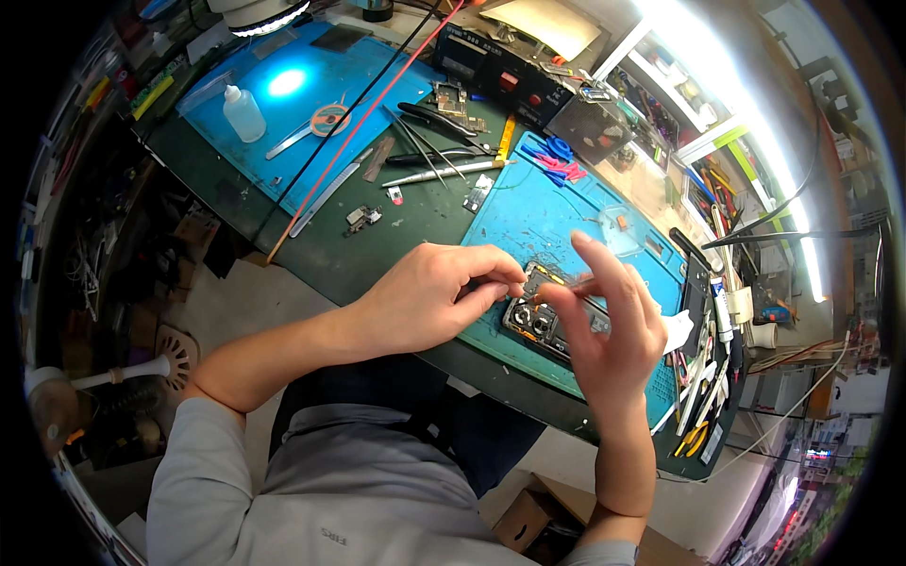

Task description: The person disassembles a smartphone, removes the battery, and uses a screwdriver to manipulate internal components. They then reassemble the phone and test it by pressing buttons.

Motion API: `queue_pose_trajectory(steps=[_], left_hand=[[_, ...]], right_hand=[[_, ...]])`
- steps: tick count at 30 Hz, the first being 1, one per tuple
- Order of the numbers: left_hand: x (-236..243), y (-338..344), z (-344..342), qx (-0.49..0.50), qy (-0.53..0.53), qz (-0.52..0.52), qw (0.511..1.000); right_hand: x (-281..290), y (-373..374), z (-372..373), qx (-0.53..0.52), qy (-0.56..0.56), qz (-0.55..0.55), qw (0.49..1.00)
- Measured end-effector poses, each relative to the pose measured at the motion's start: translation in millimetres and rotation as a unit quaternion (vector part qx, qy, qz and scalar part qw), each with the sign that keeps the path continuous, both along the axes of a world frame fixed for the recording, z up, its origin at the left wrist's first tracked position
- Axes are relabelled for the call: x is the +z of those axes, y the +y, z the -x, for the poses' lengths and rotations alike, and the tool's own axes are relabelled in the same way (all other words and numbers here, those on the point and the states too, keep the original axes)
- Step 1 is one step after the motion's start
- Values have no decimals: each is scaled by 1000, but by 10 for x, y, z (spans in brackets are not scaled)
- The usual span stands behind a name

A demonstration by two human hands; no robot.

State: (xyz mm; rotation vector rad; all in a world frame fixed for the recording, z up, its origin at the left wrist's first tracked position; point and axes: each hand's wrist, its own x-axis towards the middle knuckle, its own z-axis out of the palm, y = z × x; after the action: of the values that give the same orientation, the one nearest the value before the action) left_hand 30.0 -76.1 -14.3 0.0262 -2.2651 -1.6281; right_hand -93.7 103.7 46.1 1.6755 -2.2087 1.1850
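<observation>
Two hands are meeting over an opened phone (547, 316) lying on a blue mat (528, 217) at the table's (425, 222) near edge. The left hand (429, 292) is pinching its fingertips on the phone's upper edge; the right hand (609, 325) is gripping a thin tool (574, 284), other fingers spreading upward. Tweezers (420, 146) and a squeeze bottle (243, 113) are lying farther back.

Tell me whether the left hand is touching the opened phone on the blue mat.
Touching. The head view shows the left hand with its fingers pressed on the upper edge of the opened phone, no gap between them, on the blue mat.
</observation>
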Motion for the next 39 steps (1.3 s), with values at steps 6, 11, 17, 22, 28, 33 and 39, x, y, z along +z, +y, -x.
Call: queue_pose_trajectory(steps=[6,11,17,22,28,33,39], left_hand=[[58,6,-16,10,-4,10,1000],[14,24,-17,16,-4,-7,1000],[37,21,-19,14,-9,-1,1000],[66,23,-8,17,-3,21,1000],[55,34,4,17,3,9,1000],[67,24,-2,16,-5,15,1000],[90,21,5,8,-18,-5,1000]], right_hand=[[-6,-36,0,14,-31,3,999],[5,-75,-63,53,-169,28,984],[57,-54,-64,9,-112,-4,994],[13,-33,-6,3,-25,-4,1000],[12,-2,-5,10,-66,-11,998],[-1,-66,-40,5,-67,17,998],[17,221,468,-157,-85,115,977]])
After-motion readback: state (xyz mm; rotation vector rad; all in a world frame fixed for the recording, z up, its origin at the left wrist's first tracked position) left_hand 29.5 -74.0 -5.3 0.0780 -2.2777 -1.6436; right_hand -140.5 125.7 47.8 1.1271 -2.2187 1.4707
